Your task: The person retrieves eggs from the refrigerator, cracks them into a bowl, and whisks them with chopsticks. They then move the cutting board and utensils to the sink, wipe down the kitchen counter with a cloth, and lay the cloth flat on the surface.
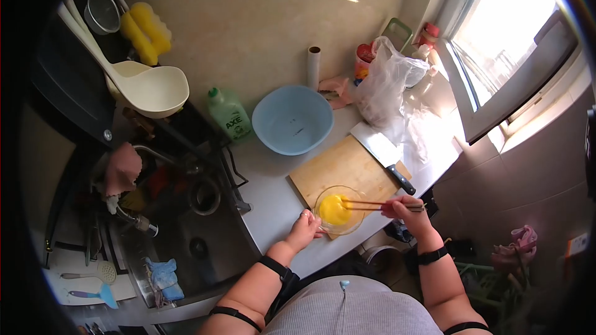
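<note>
A clear glass bowl (356, 222) with yellow beaten egg (334, 211) in it rests at the front corner of a wooden cutting board (338, 167). My left hand (303, 231) grips the bowl's left side, fingers closed at the rim. From the right, my right hand (406, 212) holds a pair of chopsticks (367, 205), their tips dipped into the egg. Beyond my right hand, a cleaver (380, 147) with a black handle lies along the board's right edge.
A blue basin (292, 121) and a green detergent bottle (228, 115) stand behind the board. A plastic bag (388, 87) sits at the back right. The sink (211, 260) is on the left, with a ladle (155, 90) hanging above. An open window (506, 62) juts in at right.
</note>
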The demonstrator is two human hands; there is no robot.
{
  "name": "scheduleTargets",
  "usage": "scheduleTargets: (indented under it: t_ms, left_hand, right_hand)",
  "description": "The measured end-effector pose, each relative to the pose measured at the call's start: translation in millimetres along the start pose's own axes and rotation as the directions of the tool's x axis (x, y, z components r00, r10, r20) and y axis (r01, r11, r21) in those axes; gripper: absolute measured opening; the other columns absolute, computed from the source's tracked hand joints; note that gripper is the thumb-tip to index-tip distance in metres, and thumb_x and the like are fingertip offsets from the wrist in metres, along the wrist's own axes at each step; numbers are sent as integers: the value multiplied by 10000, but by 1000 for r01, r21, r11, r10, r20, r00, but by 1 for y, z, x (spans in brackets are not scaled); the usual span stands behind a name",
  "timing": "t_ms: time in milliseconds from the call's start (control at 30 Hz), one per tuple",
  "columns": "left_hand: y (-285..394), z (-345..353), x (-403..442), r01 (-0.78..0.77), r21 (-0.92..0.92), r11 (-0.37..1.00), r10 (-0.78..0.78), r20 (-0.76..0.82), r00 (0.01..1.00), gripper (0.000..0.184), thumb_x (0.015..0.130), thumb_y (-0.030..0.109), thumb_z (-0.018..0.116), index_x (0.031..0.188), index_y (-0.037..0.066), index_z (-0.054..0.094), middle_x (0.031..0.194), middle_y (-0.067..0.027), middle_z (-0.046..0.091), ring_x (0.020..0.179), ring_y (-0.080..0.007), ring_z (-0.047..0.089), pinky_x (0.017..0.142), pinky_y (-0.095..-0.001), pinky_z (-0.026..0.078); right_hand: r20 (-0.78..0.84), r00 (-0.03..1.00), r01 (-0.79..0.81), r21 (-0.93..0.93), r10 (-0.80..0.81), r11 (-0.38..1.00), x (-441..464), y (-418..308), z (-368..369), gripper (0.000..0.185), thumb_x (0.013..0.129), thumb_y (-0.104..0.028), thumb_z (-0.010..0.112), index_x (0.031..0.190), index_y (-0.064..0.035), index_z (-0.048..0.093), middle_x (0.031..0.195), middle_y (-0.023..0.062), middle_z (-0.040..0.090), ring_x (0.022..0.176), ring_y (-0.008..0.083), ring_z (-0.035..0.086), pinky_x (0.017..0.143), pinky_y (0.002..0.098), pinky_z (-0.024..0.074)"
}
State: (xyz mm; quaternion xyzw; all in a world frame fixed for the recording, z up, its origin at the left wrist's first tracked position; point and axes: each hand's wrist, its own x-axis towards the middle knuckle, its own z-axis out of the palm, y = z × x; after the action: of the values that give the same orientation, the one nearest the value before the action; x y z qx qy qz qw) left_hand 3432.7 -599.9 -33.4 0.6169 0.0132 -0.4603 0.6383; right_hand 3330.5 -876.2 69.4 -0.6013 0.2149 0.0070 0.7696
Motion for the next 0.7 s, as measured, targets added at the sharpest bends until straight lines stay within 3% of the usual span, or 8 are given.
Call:
scheduleTargets:
  t_ms: [67,133,200,267,333,467,600,700]
  left_hand:
    - [-5,-2,1,-21,-4,1000,21,11,1000,169,928,145,458,873,105,303,973,-86,496,845,-199,634,650,-287,535]
    - [-9,-2,1,-90,20,996,90,-2,996,151,926,126,449,859,98,315,932,-74,500,828,-208,639,640,-288,542]
    - [-10,-4,-2,-103,0,995,103,-40,994,161,914,114,462,842,91,319,878,-67,495,758,-185,629,602,-282,545]
    - [-7,-3,-15,-117,-21,993,115,-94,989,171,901,103,475,824,83,323,825,-60,491,688,-163,618,563,-275,548]
    - [-4,-2,-30,-216,-6,976,213,-127,969,169,898,91,470,819,75,321,812,-70,495,685,-168,619,567,-275,552]
    - [-11,-1,-62,-234,26,972,232,-265,936,151,897,85,464,828,59,332,810,-84,511,709,-176,629,579,-275,556]
    - [-25,11,-107,-209,24,978,203,-367,908,161,923,99,443,831,76,312,855,-72,494,789,-189,634,624,-283,554]
    - [-41,27,-144,-247,-5,969,212,-494,843,153,926,93,437,830,71,319,860,-66,494,771,-153,607,626,-281,557]
  right_hand:
    - [139,979,-143,-46,148,989,-3,4,2,191,909,-118,501,969,55,553,941,153,632,850,257,649,781,331,538]
    - [155,972,-164,-80,175,983,-7,-7,8,178,908,-106,499,969,50,557,935,151,633,847,257,649,782,336,538]
    - [-25,999,-24,-42,23,999,-9,-11,13,170,909,-102,499,961,47,562,923,144,635,839,245,651,777,325,535]
    - [0,1000,-3,-54,3,999,-9,-10,16,167,905,-95,503,956,52,565,917,145,637,831,238,652,771,321,536]
    - [186,968,-138,-176,171,975,-12,-13,22,166,904,-86,500,956,58,564,920,155,636,832,239,652,782,322,536]
    - [168,986,-7,-54,16,999,-6,-14,30,168,899,-89,509,955,60,562,935,166,634,839,243,650,781,318,533]
    - [460,874,-94,-155,156,983,-3,-19,44,164,898,-92,509,937,60,558,929,177,638,848,250,648,783,332,536]
    - [480,877,32,-118,29,992,1,-16,57,179,904,-92,499,949,73,555,932,177,636,864,247,645,792,324,532]
